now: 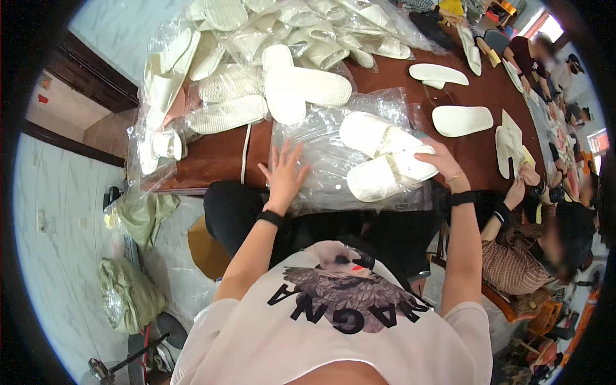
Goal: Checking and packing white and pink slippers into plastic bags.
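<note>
A pair of white slippers [377, 174] lies side by side on a clear plastic bag [314, 163] at the front of the table. My right hand [446, 162] grips the right end of the nearer slipper, its fingers bent around the edge. My left hand [286, 176] rests on the left part of the bag, fingers spread, holding nothing. Just beyond it, two loose white soles or slippers [319, 86] cross each other. Whether the pair is inside the bag or on top of it, I cannot tell.
A large heap of bagged white slippers [282, 29] covers the far left of the brown table [378, 74]. Single white slippers [462, 120] lie to the right. A co-worker [523, 253] sits at the right, hands on a slipper [509, 151]. Sacks [128, 292] stand on the left floor.
</note>
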A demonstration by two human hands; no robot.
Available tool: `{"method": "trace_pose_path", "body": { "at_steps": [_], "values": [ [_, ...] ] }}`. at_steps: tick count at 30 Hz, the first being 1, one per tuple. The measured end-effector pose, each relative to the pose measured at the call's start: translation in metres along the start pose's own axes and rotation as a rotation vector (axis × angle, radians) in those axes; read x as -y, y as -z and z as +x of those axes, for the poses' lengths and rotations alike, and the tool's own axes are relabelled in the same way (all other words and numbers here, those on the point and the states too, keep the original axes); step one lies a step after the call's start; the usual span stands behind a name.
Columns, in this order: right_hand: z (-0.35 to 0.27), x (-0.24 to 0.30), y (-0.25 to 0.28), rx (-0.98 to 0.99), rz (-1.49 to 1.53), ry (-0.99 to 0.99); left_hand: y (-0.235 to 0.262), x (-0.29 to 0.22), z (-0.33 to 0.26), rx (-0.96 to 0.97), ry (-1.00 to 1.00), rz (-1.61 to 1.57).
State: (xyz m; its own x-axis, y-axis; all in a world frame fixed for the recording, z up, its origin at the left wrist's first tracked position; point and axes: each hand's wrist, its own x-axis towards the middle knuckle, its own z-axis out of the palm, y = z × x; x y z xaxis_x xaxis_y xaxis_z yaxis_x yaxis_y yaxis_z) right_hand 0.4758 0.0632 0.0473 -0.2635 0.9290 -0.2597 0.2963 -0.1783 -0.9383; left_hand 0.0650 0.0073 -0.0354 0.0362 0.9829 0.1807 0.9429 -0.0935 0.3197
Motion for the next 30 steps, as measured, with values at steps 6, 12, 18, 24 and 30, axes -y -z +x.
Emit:
{"method": "trace_pose_path", "body": {
  "at_steps": [6,12,18,24,30],
  "values": [
    [0.045,-0.023,-0.021,0.019,-0.239,0.039,0.017,0.018,0.019,-0.179,-0.127,-0.044],
    [0.028,-0.004,0.005,0.044,-0.138,-0.015,0.003,0.033,0.026,0.217,-0.093,0.063],
    [-0.024,0.017,0.055,-0.116,-0.019,-0.102,0.003,0.020,0.025,0.182,-0.043,0.104],
    [-0.086,-0.037,0.166,-0.770,-0.223,0.057,-0.012,0.018,0.035,0.138,-0.078,0.080],
    [-0.081,0.062,0.047,-0.629,0.262,0.197,-0.008,0.029,0.024,0.103,-0.033,0.128]
  ]
}}
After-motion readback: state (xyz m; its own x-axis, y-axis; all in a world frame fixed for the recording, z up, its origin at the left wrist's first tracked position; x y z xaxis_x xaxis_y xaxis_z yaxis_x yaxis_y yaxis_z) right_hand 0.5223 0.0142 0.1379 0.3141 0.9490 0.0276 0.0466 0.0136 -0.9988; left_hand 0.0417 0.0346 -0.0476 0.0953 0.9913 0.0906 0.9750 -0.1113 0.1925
